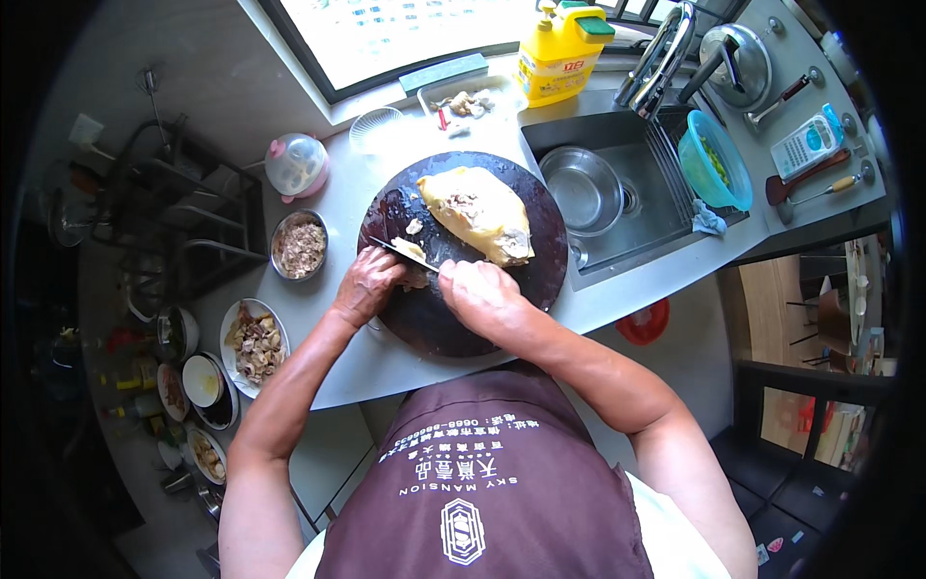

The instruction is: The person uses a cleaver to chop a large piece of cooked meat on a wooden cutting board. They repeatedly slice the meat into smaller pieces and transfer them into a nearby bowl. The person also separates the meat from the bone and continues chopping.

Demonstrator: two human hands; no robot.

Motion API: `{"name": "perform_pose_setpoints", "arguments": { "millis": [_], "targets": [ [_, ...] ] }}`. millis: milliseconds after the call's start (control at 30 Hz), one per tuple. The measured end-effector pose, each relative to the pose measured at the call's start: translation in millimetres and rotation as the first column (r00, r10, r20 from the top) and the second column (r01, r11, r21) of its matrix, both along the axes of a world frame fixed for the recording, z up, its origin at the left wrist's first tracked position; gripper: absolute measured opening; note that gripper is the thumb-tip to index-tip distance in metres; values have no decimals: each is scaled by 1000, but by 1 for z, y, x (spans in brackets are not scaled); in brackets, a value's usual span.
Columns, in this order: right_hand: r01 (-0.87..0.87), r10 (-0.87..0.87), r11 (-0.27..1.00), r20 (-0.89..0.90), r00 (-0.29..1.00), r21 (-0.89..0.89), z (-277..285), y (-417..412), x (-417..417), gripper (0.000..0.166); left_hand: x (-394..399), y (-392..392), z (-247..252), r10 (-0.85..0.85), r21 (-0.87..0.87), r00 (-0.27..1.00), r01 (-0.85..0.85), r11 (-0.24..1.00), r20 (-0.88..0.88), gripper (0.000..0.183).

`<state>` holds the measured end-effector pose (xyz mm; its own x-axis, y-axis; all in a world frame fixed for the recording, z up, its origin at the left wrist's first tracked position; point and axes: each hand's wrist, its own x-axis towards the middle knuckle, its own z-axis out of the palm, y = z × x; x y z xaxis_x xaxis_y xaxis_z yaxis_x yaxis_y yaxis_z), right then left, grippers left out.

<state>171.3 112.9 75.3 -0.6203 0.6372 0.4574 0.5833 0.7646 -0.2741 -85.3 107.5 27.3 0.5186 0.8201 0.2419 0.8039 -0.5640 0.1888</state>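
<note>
A round dark chopping board (463, 326) lies on the counter in front of me. On its far half rests a large pale-yellow piece of cooked poultry (474, 210), its cut flesh showing at one end. My right hand (481, 293) grips a knife (401, 252), the handle hidden in the fist and the blade pointing left. Close beside the blade, my left hand (367, 284) has its fingers curled on a small piece of meat (414, 278), partly covered by the fingers. Pale scraps (409, 248) lie just beyond the blade.
Left of the board stand a bowl of minced meat (300, 247) and a plate of chopped meat (257, 344). A sink (608, 257) with a metal basin (581, 189) is at right. Behind are a plastic tray (510, 90) and a yellow detergent jug (561, 61).
</note>
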Motion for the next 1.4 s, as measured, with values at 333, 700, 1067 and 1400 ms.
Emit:
{"name": "perform_pose_setpoints", "arguments": {
  "millis": [333, 700, 1067, 1400],
  "targets": [
    [-23, 40, 942, 44, 998, -334, -47, 21, 11, 9, 27, -12, 4, 342, -142, 844, -311, 940, 413, 32],
    [65, -50, 886, 46, 998, -459, -51, 16, 9, 17, 27, 26, -5, 675, -657, 683, -377, 653, 279, 28],
    [84, -152, 847, -87, 985, -524, -58, 19, 10, 18, 80, -24, 40, 214, -127, 873, -175, 976, 438, 9],
    [0, -87, 860, -148, 985, -511, -6, 5, 30, 13, 58, -31, 46, 336, -122, 837, -315, 941, 432, 12]
  ]
}}
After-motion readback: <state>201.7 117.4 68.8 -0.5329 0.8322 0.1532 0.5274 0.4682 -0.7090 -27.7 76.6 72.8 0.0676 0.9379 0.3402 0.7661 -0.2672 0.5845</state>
